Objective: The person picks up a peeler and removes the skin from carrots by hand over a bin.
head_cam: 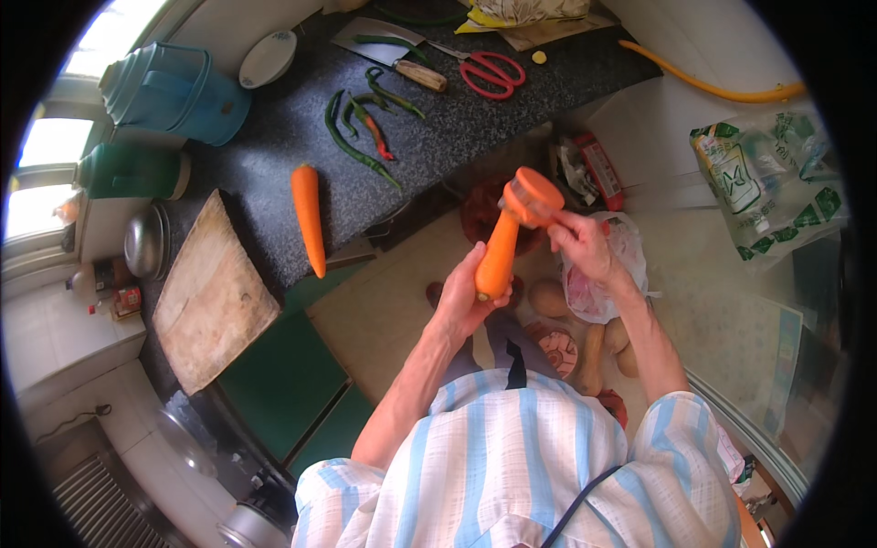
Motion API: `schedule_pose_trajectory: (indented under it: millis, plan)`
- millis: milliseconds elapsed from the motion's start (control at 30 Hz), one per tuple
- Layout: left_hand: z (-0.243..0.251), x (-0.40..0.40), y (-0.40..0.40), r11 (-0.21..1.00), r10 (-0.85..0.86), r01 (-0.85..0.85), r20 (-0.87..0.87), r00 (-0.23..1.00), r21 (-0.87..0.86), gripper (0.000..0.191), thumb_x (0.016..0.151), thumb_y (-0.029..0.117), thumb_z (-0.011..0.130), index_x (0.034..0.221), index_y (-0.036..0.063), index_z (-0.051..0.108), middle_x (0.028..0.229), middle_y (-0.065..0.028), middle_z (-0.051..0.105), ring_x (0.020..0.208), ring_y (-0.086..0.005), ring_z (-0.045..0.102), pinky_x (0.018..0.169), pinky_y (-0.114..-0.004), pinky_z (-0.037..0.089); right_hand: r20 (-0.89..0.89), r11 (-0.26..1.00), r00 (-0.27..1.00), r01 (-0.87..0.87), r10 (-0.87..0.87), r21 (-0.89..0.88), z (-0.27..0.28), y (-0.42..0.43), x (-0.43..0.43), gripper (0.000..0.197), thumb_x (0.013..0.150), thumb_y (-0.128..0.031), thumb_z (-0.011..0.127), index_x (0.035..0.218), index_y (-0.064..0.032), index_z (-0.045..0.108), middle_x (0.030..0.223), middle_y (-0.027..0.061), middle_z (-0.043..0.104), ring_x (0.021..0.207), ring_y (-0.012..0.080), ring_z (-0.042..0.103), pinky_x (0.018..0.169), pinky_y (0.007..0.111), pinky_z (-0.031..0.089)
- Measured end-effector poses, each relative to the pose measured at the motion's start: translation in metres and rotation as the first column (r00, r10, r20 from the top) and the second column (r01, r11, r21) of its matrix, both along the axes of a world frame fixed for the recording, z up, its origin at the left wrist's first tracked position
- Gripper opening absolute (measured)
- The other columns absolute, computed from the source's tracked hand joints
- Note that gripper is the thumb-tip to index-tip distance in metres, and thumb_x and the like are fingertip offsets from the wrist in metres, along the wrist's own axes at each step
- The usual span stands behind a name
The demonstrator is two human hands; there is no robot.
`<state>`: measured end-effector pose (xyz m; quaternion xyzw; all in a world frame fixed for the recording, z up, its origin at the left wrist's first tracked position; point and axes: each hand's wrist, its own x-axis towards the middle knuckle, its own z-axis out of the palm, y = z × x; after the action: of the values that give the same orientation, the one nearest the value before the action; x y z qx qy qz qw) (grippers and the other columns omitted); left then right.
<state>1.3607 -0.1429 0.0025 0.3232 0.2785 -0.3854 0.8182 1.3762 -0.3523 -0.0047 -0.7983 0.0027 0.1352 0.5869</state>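
Observation:
My left hand (pixel 462 291) grips the thick lower end of a carrot (pixel 499 257), which points up and slightly right over the floor. In my right hand (pixel 586 246) is an orange peeler (pixel 536 196) with a round head, somewhat blurred. The peeler's head lies against the carrot's far end and hides its tip. On the speckled dark countertop (pixel 267 178) rests a second carrot (pixel 308 216), apart from both hands. Several green chili peppers (pixel 353 147) lie beyond it, and one pepper (pixel 375 133) is partly red.
A cleaver (pixel 419 73), red-handled scissors (pixel 490 74) and a white bowl (pixel 268 59) sit farther back. A wooden cutting board (pixel 216 294) and a blue lidded bucket (pixel 181 92) stand left. Below my hands are a plastic bag (pixel 603 288) and a butternut squash (pixel 591 363).

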Motion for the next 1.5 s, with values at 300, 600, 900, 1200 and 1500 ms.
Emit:
schedule_pose_trajectory:
  millis: [300,600,900,1200,1500]
  plan:
    - [0.004,-0.004,0.003,0.998,-0.02,0.018,0.041,0.999,0.054,0.04,0.09,0.042,0.039,0.102,0.0055,0.05,0.081,-0.0115,0.056,0.068,-0.0188,0.054,0.054,-0.027,0.042,-0.157,0.991,0.984,0.099,-0.084,0.089,0.003,-0.01,0.006,0.028,0.087,-0.018,0.047,0.111,-0.0049,0.055,0.062,-0.0016,0.053,0.048,0.0036,0.042,0.044,0.018,0.034]
    - [0.014,0.012,-0.007,0.986,0.163,-0.167,-0.092,0.982,-0.03,0.041,0.091,0.044,0.037,0.108,0.0088,0.05,0.095,-0.0033,0.056,0.08,-0.0165,0.053,0.058,-0.03,0.046,-0.033,0.962,0.969,-0.24,0.246,0.132,0.035,0.029,-0.04,0.023,0.085,-0.007,0.05,0.106,0.0003,0.054,0.072,0.0019,0.055,0.064,0.0075,0.051,0.06,0.022,0.044]
    - [0.0,-0.001,0.009,0.986,0.074,-0.077,-0.025,0.997,-0.149,0.04,0.089,0.04,0.042,0.103,0.004,0.05,0.081,-0.0106,0.055,0.065,-0.0191,0.053,0.05,-0.025,0.041,-0.009,0.995,1.0,0.019,-0.018,0.099,-0.01,0.01,0.002,0.024,0.085,-0.011,0.051,0.105,-0.0005,0.058,0.064,-0.0007,0.053,0.059,0.0055,0.048,0.054,0.021,0.04]
    - [0.001,-0.007,0.013,0.999,0.037,-0.035,0.06,0.998,-0.03,0.041,0.089,0.043,0.041,0.102,0.0047,0.051,0.078,-0.0099,0.055,0.064,-0.0177,0.053,0.049,-0.025,0.04,-0.081,0.989,0.996,0.052,-0.04,0.142,0.014,0.009,0.007,0.027,0.088,-0.016,0.048,0.109,-0.0017,0.054,0.065,-0.0011,0.053,0.049,0.0028,0.042,0.046,0.017,0.035]
    - [0.014,0.005,-0.004,0.968,0.035,-0.074,0.164,0.986,0.239,0.04,0.092,0.043,0.034,0.107,0.0091,0.049,0.086,-0.0027,0.056,0.068,-0.0107,0.052,0.05,-0.024,0.043,0.018,0.963,0.965,-0.261,0.26,0.061,0.037,0.032,-0.034,0.022,0.084,-0.008,0.053,0.103,0.0006,0.054,0.071,0.0043,0.056,0.065,0.0089,0.053,0.06,0.024,0.044]
